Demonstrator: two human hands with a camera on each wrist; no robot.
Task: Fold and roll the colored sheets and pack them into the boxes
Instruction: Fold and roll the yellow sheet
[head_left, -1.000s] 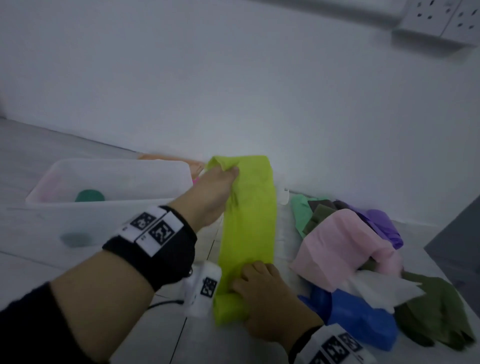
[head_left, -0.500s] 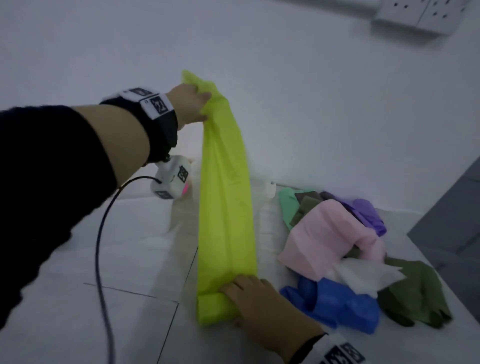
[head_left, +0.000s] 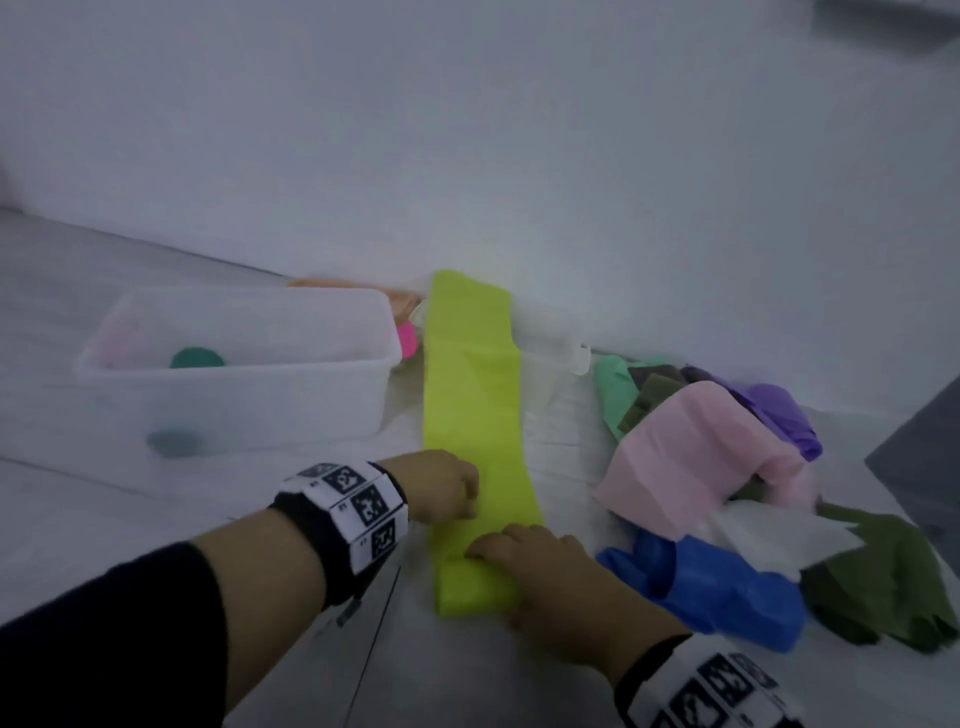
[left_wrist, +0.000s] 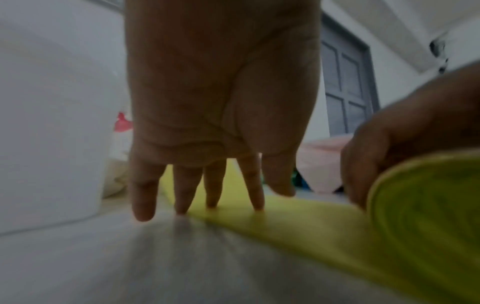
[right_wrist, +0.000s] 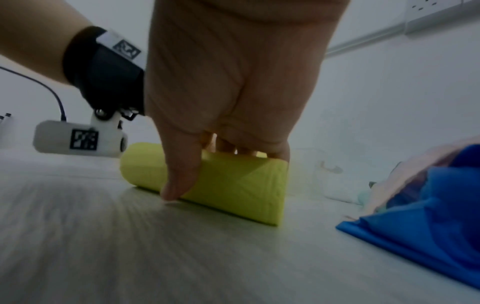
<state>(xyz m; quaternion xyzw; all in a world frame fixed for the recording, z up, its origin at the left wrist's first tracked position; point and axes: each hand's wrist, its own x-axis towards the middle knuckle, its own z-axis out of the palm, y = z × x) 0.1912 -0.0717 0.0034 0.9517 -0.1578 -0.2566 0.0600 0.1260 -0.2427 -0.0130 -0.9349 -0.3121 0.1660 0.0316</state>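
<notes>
Right hand curled over the rolled near end of the yellow-green sheet, thumb down the near face of the roll, fingers hooked over its top: a closed grip on the roll. Left hand just beyond and to the left, fingers straight and spread, tips pressing the flat strip at its left edge; an open grip, holding nothing. Roll lying crosswise on the white surface, its axis running left to right, close to the person. Rest of the sheet stretched out flat as a long narrow strip, long axis pointing away from the person toward the wall, far end reaching the wall's foot.

Left of the strip, a translucent white box, open top, with a dark green roll inside; a second dark round shape showing through its near wall, too blurred to name. Behind the box's right corner, something bright pink and something orange, mostly hidden. Right of the strip, apart from it, a loose pile of sheets: pink on top, blue nearest the right hand, white, olive green, purple, teal green. Black wristbands with square printed markers on both wrists, left and right. Grey door visible in the left wrist view.
</notes>
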